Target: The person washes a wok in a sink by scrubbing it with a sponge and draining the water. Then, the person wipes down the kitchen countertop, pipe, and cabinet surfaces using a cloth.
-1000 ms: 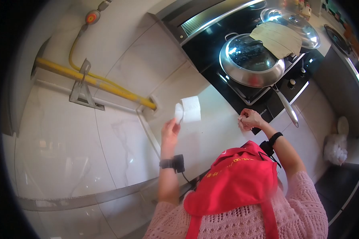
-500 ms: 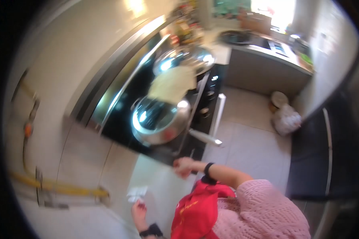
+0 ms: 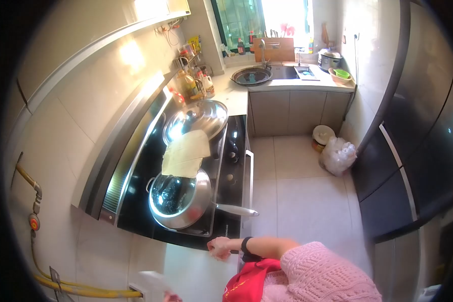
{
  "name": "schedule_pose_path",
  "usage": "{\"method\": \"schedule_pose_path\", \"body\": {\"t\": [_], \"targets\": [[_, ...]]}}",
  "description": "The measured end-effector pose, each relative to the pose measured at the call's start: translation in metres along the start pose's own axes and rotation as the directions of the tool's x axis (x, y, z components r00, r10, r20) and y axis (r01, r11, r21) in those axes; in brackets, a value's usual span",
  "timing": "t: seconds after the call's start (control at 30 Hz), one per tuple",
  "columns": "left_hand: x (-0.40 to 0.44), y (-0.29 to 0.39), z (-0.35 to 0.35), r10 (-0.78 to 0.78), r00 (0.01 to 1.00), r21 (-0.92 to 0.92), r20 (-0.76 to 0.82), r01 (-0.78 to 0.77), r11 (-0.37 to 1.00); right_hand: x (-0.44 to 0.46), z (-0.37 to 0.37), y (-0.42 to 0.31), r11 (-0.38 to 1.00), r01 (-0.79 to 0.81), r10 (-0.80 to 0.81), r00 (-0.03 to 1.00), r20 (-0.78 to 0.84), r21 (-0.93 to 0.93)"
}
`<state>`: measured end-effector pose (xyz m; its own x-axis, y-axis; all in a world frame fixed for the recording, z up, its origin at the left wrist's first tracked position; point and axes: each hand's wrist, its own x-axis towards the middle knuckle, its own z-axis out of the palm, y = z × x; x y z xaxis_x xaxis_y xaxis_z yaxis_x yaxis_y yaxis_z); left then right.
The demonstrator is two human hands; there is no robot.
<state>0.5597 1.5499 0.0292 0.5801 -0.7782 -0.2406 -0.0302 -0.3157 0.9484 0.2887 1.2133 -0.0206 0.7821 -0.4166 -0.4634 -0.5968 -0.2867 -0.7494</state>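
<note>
At the bottom edge, my left hand (image 3: 172, 297) is mostly cut off and blurred; its fingers close on a white piece (image 3: 155, 280), possibly paper, above the pale counter (image 3: 189, 272). My right hand (image 3: 219, 248) is curled at the near edge of the black hob (image 3: 141, 226); what its fingers hold is too small to make out. A steel pan (image 3: 181, 204) with a glass lid and long handle sits on the hob. A beige cloth or sheet (image 3: 186, 151) lies partly over its lid and partly over a large domed lid (image 3: 206, 113) behind.
Bottles (image 3: 189, 85) stand beyond the hob. Across the room, a counter holds a round dark pan (image 3: 251, 76), a faucet, a wooden board (image 3: 274, 50) and a rice cooker (image 3: 329, 59). A white plastic bag (image 3: 338, 156) and bin (image 3: 323, 135) stand on the floor.
The view has swung toward the hob, far counter and floor. My left hand has slid down to the bottom edge with the white piece; my right hand remains curled by the hob's corner.
</note>
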Motion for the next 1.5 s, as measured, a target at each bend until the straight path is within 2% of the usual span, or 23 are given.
{"method": "schedule_pose_path", "body": {"t": [0.03, 0.07, 0.1, 0.13, 0.17, 0.2, 0.27, 0.3, 0.33, 0.43, 0.47, 0.57, 0.6, 0.63, 0.7, 0.73, 0.77, 0.87, 0.93, 1.03, 1.1, 1.3, 1.5], "targets": [[-0.003, -0.014, -0.004, 0.102, 0.994, 0.497, 0.032, -0.104, 0.861, 0.0, 0.003, 0.0, 1.0, 0.005, -0.004, 1.0, 0.005, -0.018], [-0.008, -0.018, -0.001, 0.014, 0.999, 0.484, -0.05, 0.011, 0.875, -0.001, 0.003, -0.001, 0.999, 0.011, -0.011, 1.0, 0.009, -0.038], [0.008, -0.014, -0.001, -0.115, 0.991, -0.034, 0.064, 0.118, 0.992, 0.001, -0.002, -0.002, 0.998, 0.017, -0.017, 1.0, 0.004, -0.055], [0.023, -0.011, -0.006, -0.176, 0.957, -0.516, 0.231, 0.274, 0.811, 0.002, -0.001, -0.001, 0.999, 0.016, -0.016, 1.0, -0.005, -0.043], [0.028, -0.01, -0.008, -0.144, 0.908, -0.822, 0.394, 0.418, 0.386, 0.0, 0.001, -0.001, 0.999, 0.015, -0.015, 1.0, -0.003, -0.032], [0.029, -0.011, -0.002, -0.118, 0.96, -0.868, 0.252, 0.279, 0.41, -0.002, 0.0, 0.0, 1.0, 0.016, -0.016, 1.0, 0.0, -0.027], [0.006, 0.008, 0.019, -0.038, 0.999, -0.405, 0.037, 0.049, 0.913, 0.001, 0.002, -0.001, 0.998, 0.001, -0.001, 1.0, 0.014, -0.057], [-0.002, 0.014, 0.024, 0.051, 0.998, -0.064, -0.036, -0.053, 0.997, 0.0, 0.001, -0.004, 0.998, -0.014, 0.015, 0.999, 0.03, -0.055], [0.011, 0.004, 0.017, -0.097, 0.995, 0.601, -0.013, 0.085, 0.795, -0.006, -0.003, -0.009, 0.998, -0.03, 0.033, 0.998, 0.046, -0.055], [0.023, -0.036, 0.002, -0.02, 0.996, 0.065, -0.084, 0.026, 0.998, -0.011, -0.012, -0.009, 1.0, -0.017, 0.017, 0.999, 0.035, 0.0], [0.03, -0.028, -0.017, -0.204, 0.957, -0.669, 0.206, 0.29, 0.685, -0.013, -0.008, -0.007, 1.0, -0.005, 0.004, 0.999, 0.036, 0.027], [0.021, 0.001, -0.008, 0.081, 0.931, -0.924, 0.355, 0.337, 0.179, -0.007, -0.003, -0.003, 0.999, 0.004, -0.005, 1.0, 0.024, 0.038], [0.034, -0.016, -0.016, -0.25, 0.967, -0.843, 0.043, 0.169, 0.511, -0.008, -0.003, -0.003, 0.999, 0.047, -0.048, 0.999, -0.025, -0.026], [0.038, -0.03, -0.012, -0.344, 0.903, -0.218, -0.258, 0.292, 0.931, 0.009, 0.006, 0.006, 0.998, 0.024, -0.028, 0.998, -0.063, -0.06], [0.028, -0.054, -0.009, -0.223, 0.798, 0.288, -0.56, 0.439, 0.851, 0.003, 0.003, 0.003, 0.993, 0.003, -0.007, 0.999, -0.036, -0.116], [0.029, -0.051, -0.014, -0.231, 0.765, 0.084, -0.601, 0.348, 0.934, -0.002, -0.008, -0.004, 0.996, -0.014, 0.02, 0.998, 0.064, -0.094], [0.023, -0.04, 0.002, -0.068, 0.842, -0.258, -0.536, -0.087, 0.962, 0.012, -0.001, 0.01, 0.999, 0.024, -0.025, 0.998, 0.056, 0.022], [-0.021, 0.059, 0.024, -0.181, 0.877, -0.317, -0.445, 0.034, 0.948, -0.008, -0.015, -0.008, 0.994, -0.037, 0.031, 0.998, 0.051, 0.108], [-0.036, 0.099, 0.041, -0.116, 0.8, -0.225, -0.589, -0.024, 0.974, -0.01, -0.015, -0.004, 0.906, 0.178, -0.172, 0.984, -0.051, 0.384], [-0.044, 0.107, 0.041, 0.001, 0.794, -0.028, -0.608, -0.023, 0.999, -0.023, -0.029, -0.02, 0.72, 0.123, -0.164, 0.986, -0.005, 0.683], [-0.036, 0.096, 0.049, 0.237, 0.765, 0.199, -0.599, -0.144, 0.969, -0.038, -0.042, -0.034, 0.684, 0.16, -0.193, 0.981, -0.035, 0.711], [-0.03, 0.092, 0.11, 0.405, 0.848, 0.573, -0.342, -0.153, 0.805, -0.08, -0.071, -0.085, 0.601, 0.431, -0.309, 0.902, -0.301, 0.673], [-0.016, 0.1, 0.159, 0.406, 0.893, 0.627, -0.195, -0.205, 0.752, -0.123, -0.106, -0.119, 0.464, 0.545, -0.358, 0.836, -0.415, 0.699]]}}
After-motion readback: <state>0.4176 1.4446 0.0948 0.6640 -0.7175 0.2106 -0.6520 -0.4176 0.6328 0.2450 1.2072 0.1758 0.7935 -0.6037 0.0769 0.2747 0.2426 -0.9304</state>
